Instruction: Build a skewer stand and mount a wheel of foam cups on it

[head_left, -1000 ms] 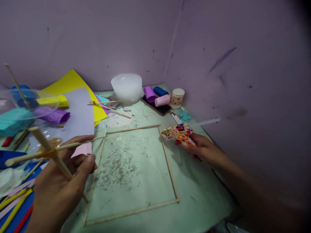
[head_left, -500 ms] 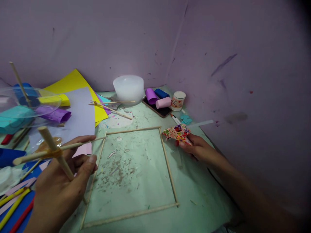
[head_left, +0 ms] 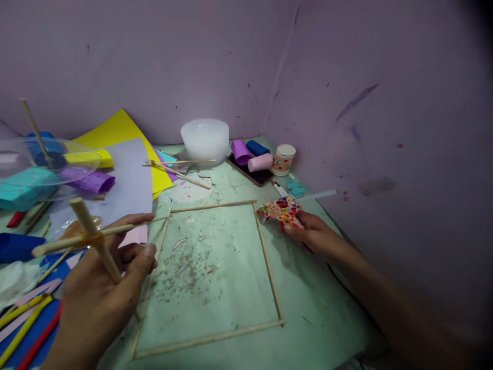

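Floral glue gun [head_left: 282, 207] — shifted slightly left.

The left hand [head_left: 102, 295] seemingly hides one stick [head_left: 107, 260] partly.

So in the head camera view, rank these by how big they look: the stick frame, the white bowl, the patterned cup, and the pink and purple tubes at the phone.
1. Stick frame
2. White bowl
3. Patterned cup
4. Pink tube and purple tube: too alike to rank
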The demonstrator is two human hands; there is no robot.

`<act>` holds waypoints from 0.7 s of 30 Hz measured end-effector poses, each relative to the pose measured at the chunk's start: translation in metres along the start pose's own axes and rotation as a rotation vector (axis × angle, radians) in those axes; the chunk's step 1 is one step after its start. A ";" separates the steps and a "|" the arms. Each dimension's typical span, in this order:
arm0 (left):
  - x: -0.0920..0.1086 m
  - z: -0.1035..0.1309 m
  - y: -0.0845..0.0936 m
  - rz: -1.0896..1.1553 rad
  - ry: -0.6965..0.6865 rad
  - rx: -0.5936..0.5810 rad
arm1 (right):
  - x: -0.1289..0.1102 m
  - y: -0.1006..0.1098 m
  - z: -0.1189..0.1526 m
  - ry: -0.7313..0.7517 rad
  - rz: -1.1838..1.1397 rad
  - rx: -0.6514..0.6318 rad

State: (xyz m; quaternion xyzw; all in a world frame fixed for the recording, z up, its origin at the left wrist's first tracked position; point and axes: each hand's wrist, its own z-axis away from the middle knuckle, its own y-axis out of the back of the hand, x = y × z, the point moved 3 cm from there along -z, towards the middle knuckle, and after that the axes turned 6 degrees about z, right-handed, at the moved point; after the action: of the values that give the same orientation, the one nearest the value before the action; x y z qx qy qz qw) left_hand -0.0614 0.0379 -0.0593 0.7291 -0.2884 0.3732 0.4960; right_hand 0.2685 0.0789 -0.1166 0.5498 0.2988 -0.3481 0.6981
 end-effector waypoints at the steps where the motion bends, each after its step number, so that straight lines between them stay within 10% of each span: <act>1: 0.001 0.000 0.000 0.008 -0.001 0.008 | 0.000 0.000 0.000 0.006 -0.001 0.000; 21: -0.002 0.000 0.001 -0.020 -0.001 -0.009 | -0.002 -0.001 0.000 -0.042 -0.050 -0.013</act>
State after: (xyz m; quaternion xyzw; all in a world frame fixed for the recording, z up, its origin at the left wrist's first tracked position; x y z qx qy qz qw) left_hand -0.0634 0.0373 -0.0604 0.7299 -0.2832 0.3664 0.5027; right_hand 0.2668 0.0790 -0.1155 0.5303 0.2999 -0.3748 0.6988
